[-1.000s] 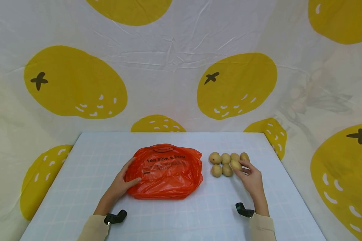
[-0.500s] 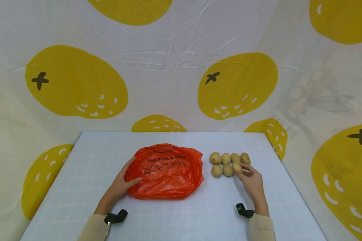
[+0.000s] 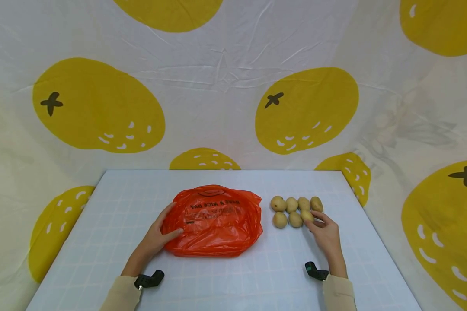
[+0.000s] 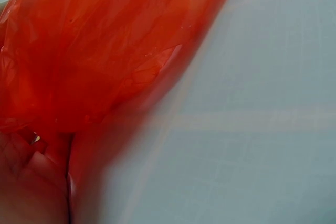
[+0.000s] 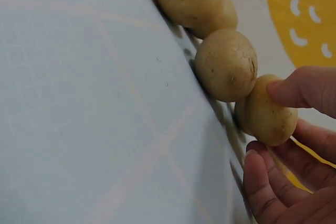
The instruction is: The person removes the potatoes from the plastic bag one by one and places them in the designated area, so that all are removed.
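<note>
A crumpled red plastic bag (image 3: 214, 224) with dark printed lettering lies on the table in the head view. My left hand (image 3: 154, 235) rests on the bag's left side, its thumb and fingers spread. In the left wrist view, red film covers part of the palm, and some fingers are hidden. To the bag's right, several small potatoes (image 3: 279, 220) lie in two rows. My right hand (image 3: 326, 233) pinches the right-end potato (image 5: 270, 111) of the near row between thumb and fingers. That potato touches or nearly touches its neighbour (image 5: 227, 65).
The table (image 3: 233, 285) is covered with a pale checked cloth. Behind it hangs a white sheet (image 3: 218, 108) printed with large yellow fruit. Black wrist cameras (image 3: 149, 280) sit on both wrists.
My right hand has lowered the pinched potato slightly toward the near row's right end, and its neighbour has shifted a little right. The left hand and bag have stayed put.
</note>
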Action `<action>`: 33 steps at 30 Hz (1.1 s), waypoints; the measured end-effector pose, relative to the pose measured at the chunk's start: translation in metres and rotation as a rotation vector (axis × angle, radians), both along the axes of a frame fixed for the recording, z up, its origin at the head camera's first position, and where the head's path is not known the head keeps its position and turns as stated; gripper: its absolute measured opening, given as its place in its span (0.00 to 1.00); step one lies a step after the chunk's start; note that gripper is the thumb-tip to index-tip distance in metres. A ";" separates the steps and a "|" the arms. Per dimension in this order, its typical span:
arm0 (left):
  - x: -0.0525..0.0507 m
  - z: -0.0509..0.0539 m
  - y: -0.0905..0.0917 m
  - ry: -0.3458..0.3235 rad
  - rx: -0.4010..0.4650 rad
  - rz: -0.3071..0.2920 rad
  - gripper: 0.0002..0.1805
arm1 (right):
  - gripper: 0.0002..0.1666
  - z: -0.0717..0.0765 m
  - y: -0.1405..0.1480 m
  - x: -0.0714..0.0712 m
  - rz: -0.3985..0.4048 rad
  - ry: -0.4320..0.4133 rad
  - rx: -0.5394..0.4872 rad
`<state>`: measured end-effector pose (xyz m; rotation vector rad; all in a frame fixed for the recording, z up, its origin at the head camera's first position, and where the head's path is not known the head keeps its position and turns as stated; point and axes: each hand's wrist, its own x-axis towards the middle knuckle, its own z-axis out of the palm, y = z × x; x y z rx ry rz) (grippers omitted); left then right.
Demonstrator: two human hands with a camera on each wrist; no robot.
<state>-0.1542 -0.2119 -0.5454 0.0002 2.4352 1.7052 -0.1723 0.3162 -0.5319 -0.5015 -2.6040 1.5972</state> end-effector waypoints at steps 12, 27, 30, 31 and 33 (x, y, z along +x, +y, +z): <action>0.001 0.003 0.001 0.000 -0.007 0.000 0.53 | 0.32 0.001 0.000 0.000 0.002 0.001 0.014; -0.001 -0.002 0.001 0.006 -0.017 0.009 0.53 | 0.28 -0.004 0.001 0.003 -0.009 0.012 0.117; -0.001 -0.004 0.001 0.002 -0.012 0.015 0.53 | 0.27 -0.003 0.000 0.002 0.015 0.004 0.130; -0.001 -0.004 0.001 0.000 -0.013 0.017 0.53 | 0.27 -0.003 -0.001 0.003 0.023 0.005 0.130; -0.001 -0.004 0.001 0.000 -0.016 0.020 0.54 | 0.28 -0.002 -0.001 0.003 0.039 0.004 0.133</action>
